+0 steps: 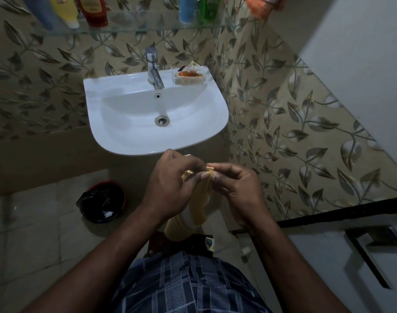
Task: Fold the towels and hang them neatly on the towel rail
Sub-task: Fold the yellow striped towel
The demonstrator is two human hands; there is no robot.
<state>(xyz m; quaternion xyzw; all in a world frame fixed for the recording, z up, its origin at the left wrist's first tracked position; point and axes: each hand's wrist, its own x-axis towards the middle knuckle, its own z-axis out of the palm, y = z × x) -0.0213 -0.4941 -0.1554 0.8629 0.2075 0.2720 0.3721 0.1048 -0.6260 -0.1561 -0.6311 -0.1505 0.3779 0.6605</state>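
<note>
Both hands [170,184] [236,188] around yellow towel [197,199]

Both hands meet just below the front rim of the white washbasin [116,141]. The left hand [170,188] and right hand [236,190] pinch the top edge of a yellow towel [196,206], which hangs bunched between the wrists.

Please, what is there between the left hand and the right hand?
In the head view, the bunched top of the yellow towel lies between left hand and right hand; both pinch it.
</note>
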